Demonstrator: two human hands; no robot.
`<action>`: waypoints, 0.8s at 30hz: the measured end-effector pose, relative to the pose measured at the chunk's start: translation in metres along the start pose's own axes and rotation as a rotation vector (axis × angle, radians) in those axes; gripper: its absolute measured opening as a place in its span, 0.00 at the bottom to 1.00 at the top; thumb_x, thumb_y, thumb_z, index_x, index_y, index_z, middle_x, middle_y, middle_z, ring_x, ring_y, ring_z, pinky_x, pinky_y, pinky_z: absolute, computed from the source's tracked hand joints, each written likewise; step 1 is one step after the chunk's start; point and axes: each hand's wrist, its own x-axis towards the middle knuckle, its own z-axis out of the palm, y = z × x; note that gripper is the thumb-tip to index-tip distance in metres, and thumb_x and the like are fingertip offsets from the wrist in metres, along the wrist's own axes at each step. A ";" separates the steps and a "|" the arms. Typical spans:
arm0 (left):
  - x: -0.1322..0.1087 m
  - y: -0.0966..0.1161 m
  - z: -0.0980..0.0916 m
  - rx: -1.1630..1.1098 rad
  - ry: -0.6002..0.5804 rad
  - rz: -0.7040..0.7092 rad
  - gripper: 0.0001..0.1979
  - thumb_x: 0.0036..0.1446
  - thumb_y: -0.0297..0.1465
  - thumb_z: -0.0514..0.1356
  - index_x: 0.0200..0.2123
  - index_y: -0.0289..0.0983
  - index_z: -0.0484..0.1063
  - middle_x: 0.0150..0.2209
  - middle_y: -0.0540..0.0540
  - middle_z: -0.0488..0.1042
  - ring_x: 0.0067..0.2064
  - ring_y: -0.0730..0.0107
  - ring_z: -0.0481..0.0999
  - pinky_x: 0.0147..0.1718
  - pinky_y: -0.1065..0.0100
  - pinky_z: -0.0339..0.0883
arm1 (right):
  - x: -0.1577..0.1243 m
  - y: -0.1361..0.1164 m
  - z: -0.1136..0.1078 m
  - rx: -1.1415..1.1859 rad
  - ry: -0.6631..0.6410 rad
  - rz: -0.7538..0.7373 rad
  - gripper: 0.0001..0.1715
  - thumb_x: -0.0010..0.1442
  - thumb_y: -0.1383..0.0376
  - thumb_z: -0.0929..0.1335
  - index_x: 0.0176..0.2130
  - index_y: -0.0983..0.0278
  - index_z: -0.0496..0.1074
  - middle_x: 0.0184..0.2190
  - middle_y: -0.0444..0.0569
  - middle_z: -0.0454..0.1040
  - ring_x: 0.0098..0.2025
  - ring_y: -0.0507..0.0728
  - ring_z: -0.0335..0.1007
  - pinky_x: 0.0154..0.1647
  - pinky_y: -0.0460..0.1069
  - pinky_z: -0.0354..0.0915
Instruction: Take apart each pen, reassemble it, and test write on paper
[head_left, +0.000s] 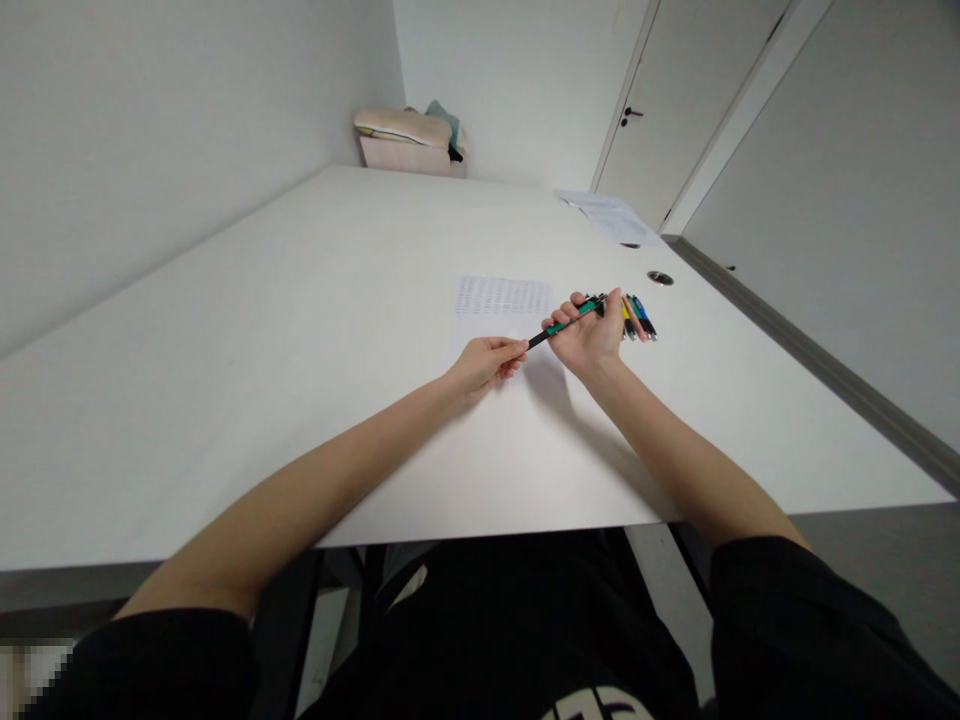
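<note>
A green and black pen [577, 316] is held at a slant between my two hands, above the white table [247, 400]. My left hand [491, 365] is closed, pinching the black lower end of the pen between thumb and fingers. My right hand [589, 335] is turned palm up, its fingers wrapped round the green barrel and the upper end. A sheet of printed paper [491, 300] lies beneath and behind the hands. Just right of my right hand, several pens [643, 318] in blue, yellow and other colours lie side by side, partly hidden by that hand.
More printed sheets [611, 215] lie at the far right of the table. Near them is a round metal grommet [660, 278] set in the tabletop. Beyond the far edge stands a light box [405, 155] with folded cloth on it. A wall runs along the left; a door [675, 100] is at the back right.
</note>
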 end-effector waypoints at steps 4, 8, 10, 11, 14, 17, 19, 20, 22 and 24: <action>0.002 -0.005 -0.002 0.040 0.019 0.131 0.15 0.35 0.34 0.70 0.26 0.33 0.73 0.24 0.50 0.71 0.25 0.80 0.66 0.29 0.71 0.64 | 0.001 0.001 0.006 0.224 0.079 0.068 0.34 0.51 0.34 0.49 0.20 0.59 0.50 0.14 0.39 0.46 0.17 0.52 0.50 0.24 0.51 0.59; 0.002 -0.007 -0.002 0.077 0.041 0.182 0.15 0.34 0.33 0.71 0.26 0.32 0.73 0.23 0.51 0.70 0.26 0.79 0.67 0.32 0.70 0.65 | -0.003 -0.001 0.009 0.352 0.128 0.125 0.34 0.51 0.34 0.51 0.19 0.60 0.47 0.14 0.38 0.45 0.16 0.51 0.46 0.20 0.50 0.57; 0.000 -0.006 -0.001 0.047 0.035 0.159 0.14 0.37 0.32 0.70 0.27 0.32 0.73 0.24 0.50 0.71 0.27 0.78 0.68 0.32 0.71 0.66 | -0.006 -0.006 0.010 0.458 0.161 0.167 0.34 0.52 0.35 0.50 0.19 0.60 0.48 0.14 0.38 0.46 0.16 0.50 0.45 0.20 0.49 0.56; -0.001 -0.005 0.000 0.013 0.031 0.132 0.13 0.39 0.33 0.69 0.28 0.32 0.73 0.25 0.48 0.72 0.27 0.78 0.69 0.32 0.72 0.66 | -0.008 -0.009 0.011 0.528 0.177 0.192 0.34 0.52 0.35 0.50 0.19 0.60 0.48 0.14 0.38 0.46 0.16 0.49 0.45 0.19 0.48 0.56; -0.004 -0.001 0.000 -0.131 0.020 -0.016 0.12 0.51 0.36 0.63 0.30 0.31 0.74 0.29 0.43 0.75 0.30 0.74 0.72 0.32 0.72 0.67 | -0.010 -0.016 0.010 0.729 0.215 0.271 0.33 0.55 0.38 0.49 0.20 0.61 0.49 0.14 0.38 0.48 0.15 0.48 0.46 0.19 0.47 0.55; -0.008 0.004 -0.002 -0.267 -0.014 -0.153 0.17 0.58 0.38 0.55 0.31 0.29 0.74 0.32 0.38 0.76 0.32 0.70 0.75 0.34 0.70 0.69 | -0.010 -0.021 0.008 0.839 0.248 0.321 0.31 0.57 0.40 0.49 0.20 0.61 0.49 0.14 0.37 0.49 0.15 0.48 0.46 0.18 0.46 0.55; -0.009 0.005 -0.004 -0.324 -0.044 -0.191 0.19 0.60 0.39 0.52 0.31 0.28 0.74 0.33 0.37 0.76 0.33 0.67 0.76 0.35 0.69 0.70 | -0.010 -0.023 0.007 0.869 0.262 0.330 0.29 0.58 0.42 0.49 0.20 0.61 0.48 0.13 0.37 0.48 0.15 0.48 0.46 0.18 0.45 0.54; -0.009 0.005 -0.005 -0.339 -0.054 -0.203 0.20 0.60 0.39 0.51 0.30 0.28 0.74 0.33 0.36 0.76 0.34 0.66 0.76 0.35 0.68 0.70 | -0.010 -0.023 0.007 0.878 0.265 0.331 0.28 0.58 0.44 0.49 0.20 0.61 0.48 0.13 0.37 0.48 0.15 0.48 0.45 0.17 0.45 0.53; -0.009 0.005 -0.007 -0.354 -0.066 -0.219 0.21 0.61 0.39 0.50 0.30 0.28 0.74 0.33 0.35 0.76 0.34 0.65 0.77 0.35 0.67 0.70 | -0.009 -0.023 0.006 0.886 0.268 0.331 0.27 0.59 0.46 0.49 0.21 0.61 0.47 0.13 0.37 0.48 0.15 0.48 0.45 0.17 0.45 0.53; -0.008 0.003 -0.008 -0.358 -0.073 -0.233 0.21 0.61 0.38 0.50 0.30 0.28 0.74 0.33 0.35 0.76 0.34 0.65 0.77 0.35 0.67 0.70 | -0.009 -0.022 0.005 0.882 0.268 0.333 0.25 0.59 0.47 0.50 0.21 0.61 0.47 0.13 0.37 0.47 0.15 0.48 0.45 0.17 0.45 0.53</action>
